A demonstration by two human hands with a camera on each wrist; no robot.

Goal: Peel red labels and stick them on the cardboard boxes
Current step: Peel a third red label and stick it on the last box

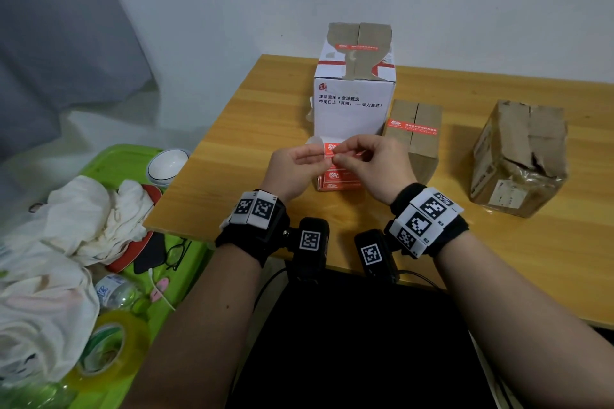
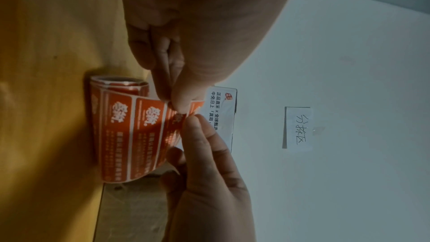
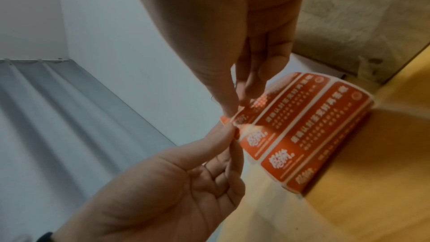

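A roll of red labels [image 1: 335,178] stands on the wooden table [image 1: 252,129] in front of a tall white box [image 1: 352,113]. Its loose end curves up off the roll [image 2: 121,126] [image 3: 302,135]. My left hand [image 1: 320,158] pinches the backing strip near its end [image 2: 177,106]. My right hand [image 1: 340,156] pinches the corner of one red label [image 2: 180,117] [image 3: 242,117] at the strip's edge. A small brown box [image 1: 418,156] right of the white one carries a red label [image 1: 412,127]. The white box's top bears another [image 1: 357,47]. A taped brown box [image 1: 521,159] stands further right.
Left of the table sits a green bin [image 1: 109,163] with white cloths, a yellow tape roll [image 1: 113,349], a bottle, glasses and a white round object [image 1: 166,164]. A handwritten paper note [image 2: 299,128] hangs on the wall. The table's near edge runs under my wrists.
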